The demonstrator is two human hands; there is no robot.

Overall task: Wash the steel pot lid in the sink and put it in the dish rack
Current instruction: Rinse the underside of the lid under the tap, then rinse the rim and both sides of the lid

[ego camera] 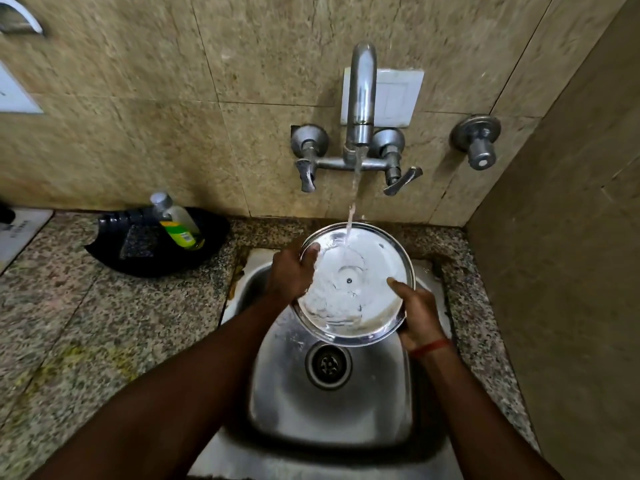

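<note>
The round steel pot lid [367, 299] is held over the steel sink [294, 403], underside up, with water from the tap [362, 98] streaming onto its upper part and pooling inside. My left hand [291, 273] grips the lid's left rim, thumb over the edge. At the lower right rim, my right hand [417, 311] holds the lid with the thumb resting on the inner surface. A red thread circles the right wrist. No dish rack is in view.
A black tray [207, 251] on the granite counter at the left holds a dish soap bottle [176, 221] and a dark scrub pad [138, 242]. The sink drain [328, 364] lies below the lid. A tiled wall closes the right side.
</note>
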